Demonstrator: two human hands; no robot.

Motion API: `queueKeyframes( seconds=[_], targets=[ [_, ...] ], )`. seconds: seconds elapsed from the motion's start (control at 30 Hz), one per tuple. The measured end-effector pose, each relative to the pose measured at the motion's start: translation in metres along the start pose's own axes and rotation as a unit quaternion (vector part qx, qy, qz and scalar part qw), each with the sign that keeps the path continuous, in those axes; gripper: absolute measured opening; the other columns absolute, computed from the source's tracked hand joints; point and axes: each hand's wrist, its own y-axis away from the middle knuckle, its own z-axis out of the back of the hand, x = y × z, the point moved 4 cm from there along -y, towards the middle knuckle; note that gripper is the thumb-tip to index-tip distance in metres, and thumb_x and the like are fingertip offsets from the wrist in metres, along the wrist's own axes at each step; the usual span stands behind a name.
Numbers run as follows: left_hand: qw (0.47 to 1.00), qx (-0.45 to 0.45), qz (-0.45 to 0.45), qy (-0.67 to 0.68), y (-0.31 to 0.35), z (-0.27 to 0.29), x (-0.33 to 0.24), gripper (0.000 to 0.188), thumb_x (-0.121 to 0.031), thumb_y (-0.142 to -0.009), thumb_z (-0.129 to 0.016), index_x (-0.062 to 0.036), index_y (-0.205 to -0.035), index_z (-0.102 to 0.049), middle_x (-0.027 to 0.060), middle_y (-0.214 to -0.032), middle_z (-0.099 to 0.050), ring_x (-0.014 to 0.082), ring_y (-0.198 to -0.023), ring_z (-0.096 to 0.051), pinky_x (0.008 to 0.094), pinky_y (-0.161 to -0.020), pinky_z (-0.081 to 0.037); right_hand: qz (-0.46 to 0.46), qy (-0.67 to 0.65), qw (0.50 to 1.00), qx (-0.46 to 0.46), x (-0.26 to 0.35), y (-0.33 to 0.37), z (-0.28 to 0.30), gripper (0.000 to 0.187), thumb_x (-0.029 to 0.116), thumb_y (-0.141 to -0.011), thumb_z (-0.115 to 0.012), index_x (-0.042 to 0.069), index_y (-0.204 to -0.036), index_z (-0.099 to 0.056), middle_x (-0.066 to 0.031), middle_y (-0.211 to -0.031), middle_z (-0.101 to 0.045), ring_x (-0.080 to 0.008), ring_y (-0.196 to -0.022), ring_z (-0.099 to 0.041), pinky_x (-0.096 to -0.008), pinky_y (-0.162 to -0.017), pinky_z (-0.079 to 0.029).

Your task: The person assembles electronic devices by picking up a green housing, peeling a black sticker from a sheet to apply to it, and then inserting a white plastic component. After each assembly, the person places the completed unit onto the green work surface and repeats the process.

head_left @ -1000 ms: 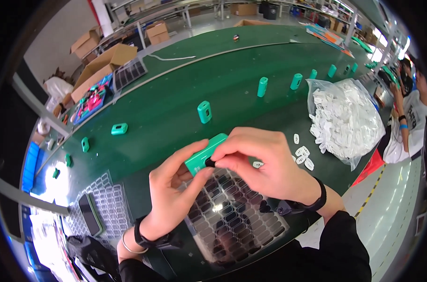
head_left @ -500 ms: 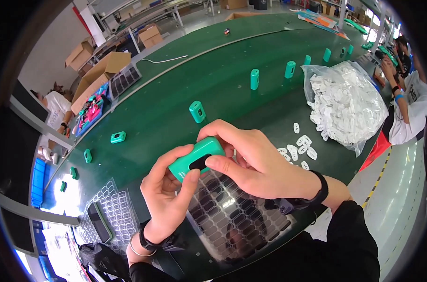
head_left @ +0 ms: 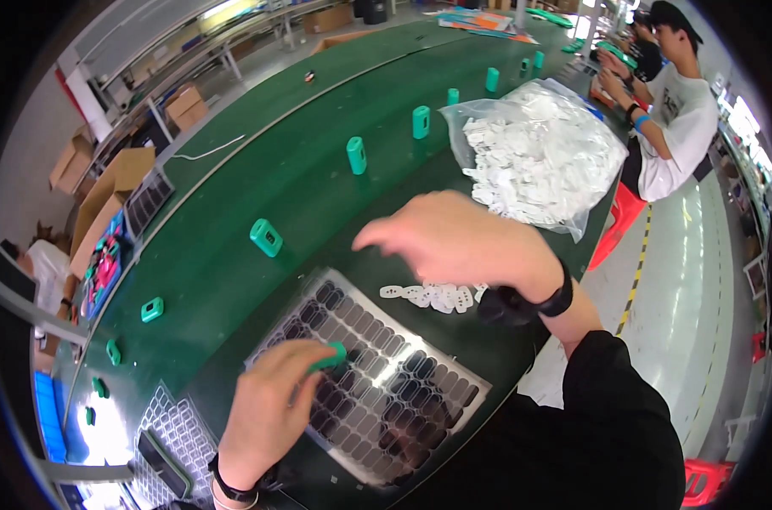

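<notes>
My left hand is closed on a small green device, holding it over a clear sheet with rows of rounded-rectangle outlines; the hand hides part of the device. Blurred by motion, my right hand hovers above the dark table, its fingers apart and with nothing visible in them. Just below it lies a small pile of white oval pieces, partly covered by the hand and wrist. Beyond stands another green device with a dark window.
A clear bag of white pieces sits at the right. Green devices stand spaced along the green surface. A phone rests on another clear sheet at lower left. A person in a white shirt sits at far right.
My right hand has let go of the green device and moved toward the white oval pieces. My left hand has lowered the device over the clear sheet. The view has shifted rightward.
</notes>
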Motion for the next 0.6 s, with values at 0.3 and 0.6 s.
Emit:
queueKeyframes(
  seconds=[0.3,0.6],
  targets=[
    [0.995,0.086,0.044,0.008,-0.011,-0.044,0.025,0.035,-0.003,-0.074,-0.067,-0.0052,-0.105,-0.051,0.0143,-0.091,-0.061,0.0339,-0.085,-0.060,0.0395,-0.070,-0.048,-0.136,0.050,0.986,-0.080,-0.134,0.061,-0.035,0.020,-0.004,-0.071,-0.060,0.006,-0.088,-0.062,-0.0094,-0.078,-0.058,-0.0271,-0.074,-0.059,-0.0371,-0.064,-0.046],
    [0.990,-0.093,-0.059,0.091,-0.027,-0.074,0.058,0.034,-0.005,-0.073,-0.073,-0.0028,-0.104,-0.060,0.0136,-0.096,-0.061,0.0299,-0.086,-0.061,0.0329,-0.072,-0.050,-0.191,0.000,0.981,-0.024,-0.137,0.057,-0.032,0.018,0.006,-0.070,-0.071,0.004,-0.085,-0.060,-0.0069,-0.079,-0.056,-0.0215,-0.073,-0.058,-0.0338,-0.064,-0.046]
  ],
)
